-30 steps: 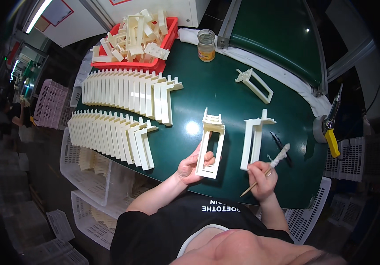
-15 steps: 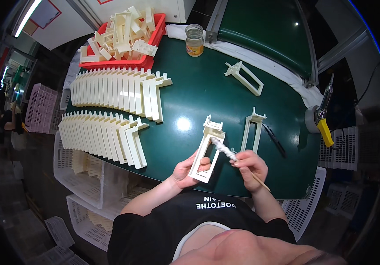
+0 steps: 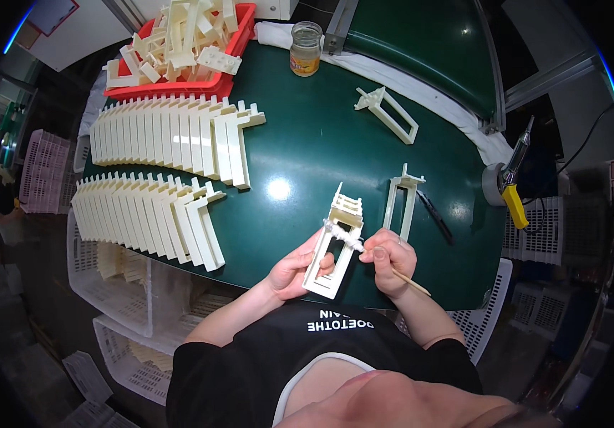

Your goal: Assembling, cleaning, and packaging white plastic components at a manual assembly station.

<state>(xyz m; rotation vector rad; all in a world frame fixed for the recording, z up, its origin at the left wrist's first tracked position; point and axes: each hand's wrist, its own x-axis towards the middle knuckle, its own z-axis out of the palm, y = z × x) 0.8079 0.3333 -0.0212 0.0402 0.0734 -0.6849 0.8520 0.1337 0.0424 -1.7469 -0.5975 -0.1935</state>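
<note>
My left hand (image 3: 295, 269) grips a cream plastic frame (image 3: 327, 284) by its lower left side, fingertips showing through the opening. The frame's pronged end points away from me. Between the fingers of my right hand (image 3: 391, 263) is a thin wooden swab (image 3: 342, 233) with a white, fluffy wrapped tip. That tip lies across the upper part of the frame's opening, and the bare stick juts out below my right hand. Just beyond that hand a second cream frame (image 3: 409, 207) lies on the green table, with a black pen (image 3: 435, 217) beside it.
Two long rows of cream frames (image 3: 157, 135) stand at the left. Behind them is a red tray (image 3: 210, 88) heaped with cream parts. A glass jar (image 3: 306, 50) stands at the back; another frame (image 3: 392, 118) lies far right, near a yellow-handled tool (image 3: 515, 203) and a tape roll (image 3: 493, 184).
My right hand has moved the swab left, so its fluffy tip reaches across the frame's opening to the far side. The frame tilts slightly differently. The whole view has shifted a little.
</note>
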